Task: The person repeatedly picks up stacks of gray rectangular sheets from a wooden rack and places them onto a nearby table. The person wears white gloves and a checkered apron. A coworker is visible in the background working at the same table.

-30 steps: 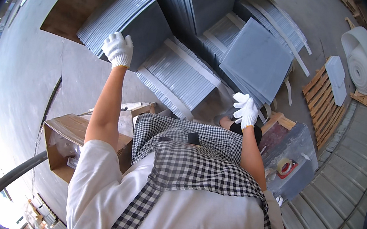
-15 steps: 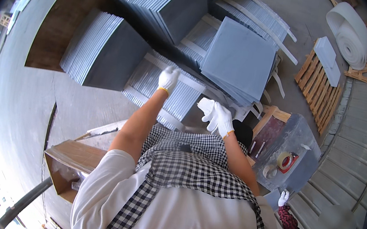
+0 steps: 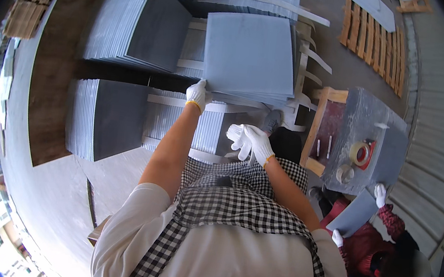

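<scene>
At tile stack (image 3: 251, 54) — left hand (image 3: 197, 95), newly.

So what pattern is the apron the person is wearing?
A black-and-white check apron, clearest in the head view.

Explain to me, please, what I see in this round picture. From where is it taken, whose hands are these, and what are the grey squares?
The picture comes from a wide-angle camera worn on a person's head, looking down. That is why the edges are round and straight lines bend. The checked apron and the two arms rising from the bottom belong to that person.

Both hands wear white gloves. The left hand reaches forward and touches the near-left corner of the top grey tile on a stack. The right hand is held closer to the body, fingers spread, holding nothing.

Around stand more tile stacks, some bound with white straps. At the right is a small grey table with a roll of tape. Beside it another person, in a red sleeve, holds one grey tile.
</scene>
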Motion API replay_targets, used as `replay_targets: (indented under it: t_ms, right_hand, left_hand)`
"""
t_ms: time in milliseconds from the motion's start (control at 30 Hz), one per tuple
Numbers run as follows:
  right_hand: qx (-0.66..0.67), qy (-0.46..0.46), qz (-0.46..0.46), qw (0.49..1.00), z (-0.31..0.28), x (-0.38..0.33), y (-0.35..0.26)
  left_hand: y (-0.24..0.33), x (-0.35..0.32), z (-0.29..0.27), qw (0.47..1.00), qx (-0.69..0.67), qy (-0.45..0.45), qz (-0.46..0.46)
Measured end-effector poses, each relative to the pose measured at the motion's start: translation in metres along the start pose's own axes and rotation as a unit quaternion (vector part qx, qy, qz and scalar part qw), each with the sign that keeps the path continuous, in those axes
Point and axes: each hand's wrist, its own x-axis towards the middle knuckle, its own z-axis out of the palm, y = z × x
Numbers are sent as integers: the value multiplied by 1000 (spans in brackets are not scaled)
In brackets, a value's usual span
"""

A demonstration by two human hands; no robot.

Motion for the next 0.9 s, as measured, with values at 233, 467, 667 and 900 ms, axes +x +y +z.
replay_targets:
  t_ms: [233,467,667,900]
  right_hand:
    - [-37,26,-54,998,-4,21,40]
    - [-31,56,-111,992,8,11,55]
    - [-26,62,-130,989,-3,14,52]
    - [-57,312,-195,928,-17,8,-4]
  left_hand:
    - [-4,-13,13,997,-57,-14,47]
    - [-1,-10,15,990,-142,-18,-3]
    - [3,2,12,982,-179,-42,-44]
    - [-11,-15,30,994,-105,34,25]
